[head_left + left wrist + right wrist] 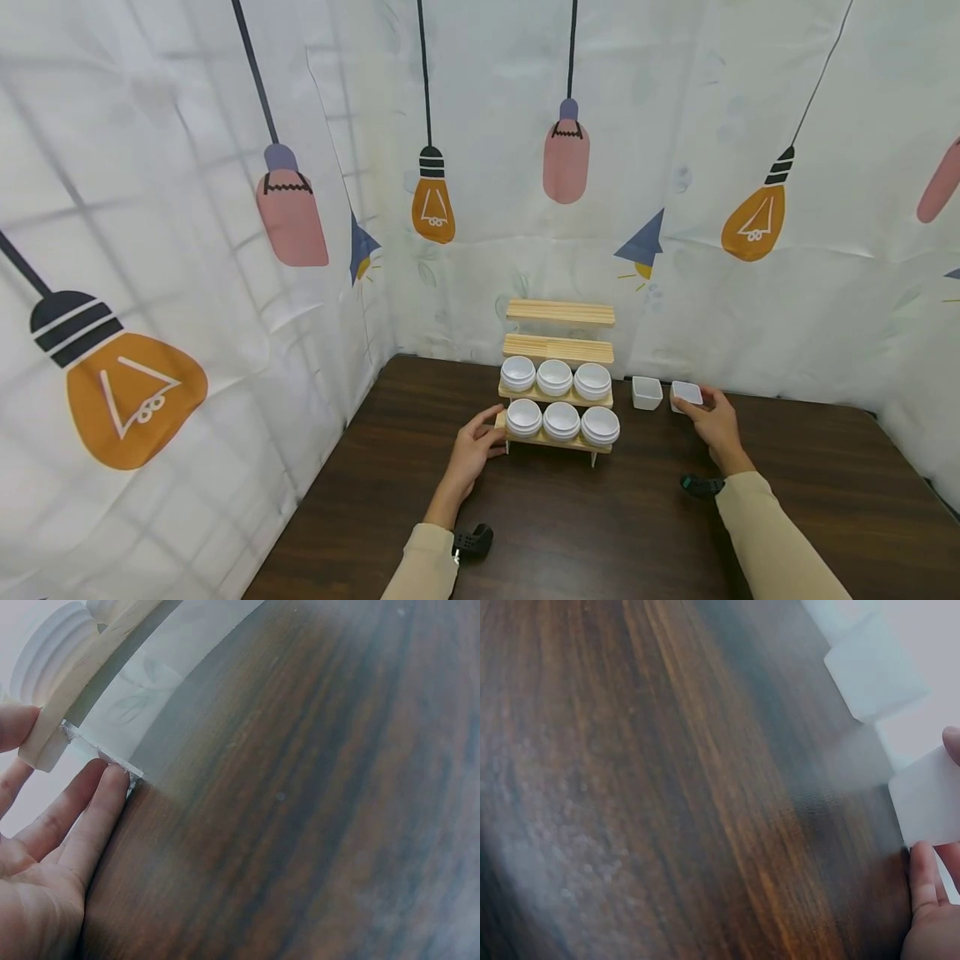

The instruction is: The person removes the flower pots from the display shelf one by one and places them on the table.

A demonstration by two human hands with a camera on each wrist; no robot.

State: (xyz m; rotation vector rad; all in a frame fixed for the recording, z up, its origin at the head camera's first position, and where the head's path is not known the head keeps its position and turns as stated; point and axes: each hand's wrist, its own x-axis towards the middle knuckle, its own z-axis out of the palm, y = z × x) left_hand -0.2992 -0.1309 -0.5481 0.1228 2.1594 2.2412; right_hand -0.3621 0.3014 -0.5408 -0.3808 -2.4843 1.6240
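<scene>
A tiered wooden display rack (558, 346) stands at the back of the table. Its two lowest boards each carry a row of three round white bowls (561, 421). My left hand (471, 450) grips the left end of the lowest board (46, 742); in the left wrist view, fingertips (114, 776) lie against the clear support under it. On the right, my right hand (716, 425) holds a small square white cup (686, 394) between thumb and fingers, low at the table. Another square white cup (647, 393) stands just left of it, beside the rack.
The dark wood-grain table (585, 525) runs back to a white curtain (480, 275) printed with hanging lamps. The rack's two upper boards (561, 313) carry nothing. A black wrist strap device (472, 542) sits on the left wrist, another (702, 486) on the right.
</scene>
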